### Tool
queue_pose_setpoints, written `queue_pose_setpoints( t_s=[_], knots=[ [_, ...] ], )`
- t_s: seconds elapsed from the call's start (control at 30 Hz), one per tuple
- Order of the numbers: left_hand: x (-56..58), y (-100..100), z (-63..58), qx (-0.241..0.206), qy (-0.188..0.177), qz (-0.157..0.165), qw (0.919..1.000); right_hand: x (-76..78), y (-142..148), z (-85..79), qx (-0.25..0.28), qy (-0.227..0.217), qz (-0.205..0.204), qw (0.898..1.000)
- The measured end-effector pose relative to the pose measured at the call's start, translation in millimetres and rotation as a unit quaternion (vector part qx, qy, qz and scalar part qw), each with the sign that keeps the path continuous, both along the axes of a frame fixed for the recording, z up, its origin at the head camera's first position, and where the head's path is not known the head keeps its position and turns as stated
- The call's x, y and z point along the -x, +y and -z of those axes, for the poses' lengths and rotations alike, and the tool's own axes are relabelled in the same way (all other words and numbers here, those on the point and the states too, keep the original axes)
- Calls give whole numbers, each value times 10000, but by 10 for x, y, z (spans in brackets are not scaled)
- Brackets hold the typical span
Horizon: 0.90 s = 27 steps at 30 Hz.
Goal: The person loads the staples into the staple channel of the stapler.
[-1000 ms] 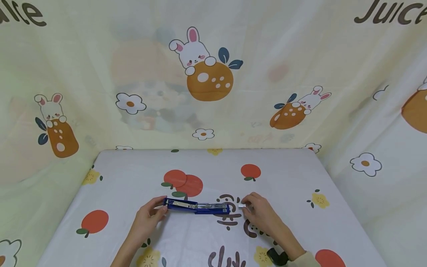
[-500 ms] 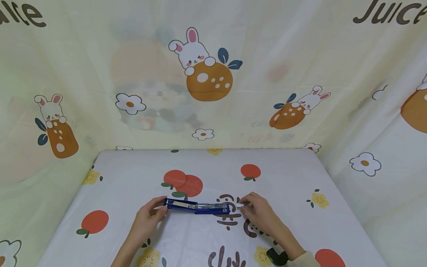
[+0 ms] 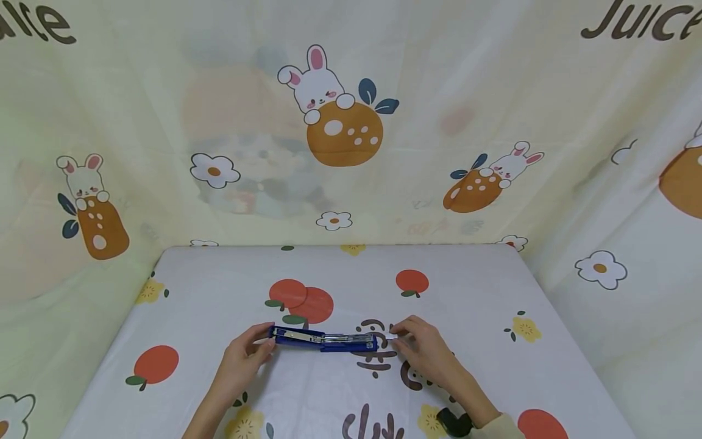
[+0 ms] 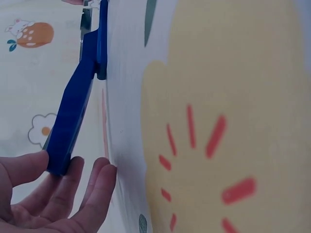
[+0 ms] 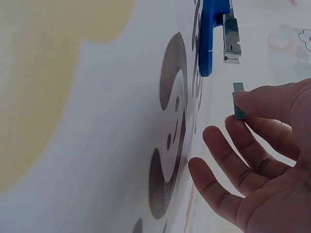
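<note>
A blue stapler (image 3: 348, 344) lies on the table with its top lifted back to the left, baring the metal magazine (image 5: 232, 38). My left hand (image 3: 245, 355) pinches the end of the raised top (image 4: 72, 114) between thumb and fingers. Off the stapler's right end, my right hand (image 3: 426, 349) holds a small strip of staples (image 5: 238, 104) between thumb and index finger. In the right wrist view a gap shows between the strip and the magazine's tip; the other fingers are spread. The strip is mostly hidden by the fingertips in the head view.
The table (image 3: 219, 274) wears a white cloth printed with fruit, flowers and lettering. Patterned curtains (image 3: 351, 195) stand behind it and at both sides. A black strap (image 3: 455, 422) sits at my right wrist, by the beige sleeve (image 3: 500, 427).
The right hand has shifted slightly left with the strip of staples, closer to the stapler's end. Left hand and stapler have stayed in place.
</note>
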<state>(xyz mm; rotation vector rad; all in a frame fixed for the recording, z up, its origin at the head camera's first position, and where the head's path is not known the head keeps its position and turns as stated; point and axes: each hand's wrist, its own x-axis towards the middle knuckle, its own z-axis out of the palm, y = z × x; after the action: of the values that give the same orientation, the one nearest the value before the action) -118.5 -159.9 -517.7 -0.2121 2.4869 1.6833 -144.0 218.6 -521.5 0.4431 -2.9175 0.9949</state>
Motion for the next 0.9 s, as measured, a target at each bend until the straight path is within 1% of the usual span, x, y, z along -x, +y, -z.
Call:
queue_pose_setpoints(
  t_s=[0.3, 0.43, 0.67, 0.9],
  knots=[
    [1, 1, -1, 44, -19, 16, 10000, -10, -21, -7, 78, 15, 76, 9999],
    [4, 4, -3, 70, -22, 3, 10000, -4, -35, 5, 84, 153, 8, 9998],
    [6, 9, -3, 102, -16, -18, 9999, 14, -33, 18, 105, 278, -285, 9992],
    [-2, 4, 17, 66, -6, -14, 10000, 13, -49, 45, 197, 279, -314, 9989]
  ],
)
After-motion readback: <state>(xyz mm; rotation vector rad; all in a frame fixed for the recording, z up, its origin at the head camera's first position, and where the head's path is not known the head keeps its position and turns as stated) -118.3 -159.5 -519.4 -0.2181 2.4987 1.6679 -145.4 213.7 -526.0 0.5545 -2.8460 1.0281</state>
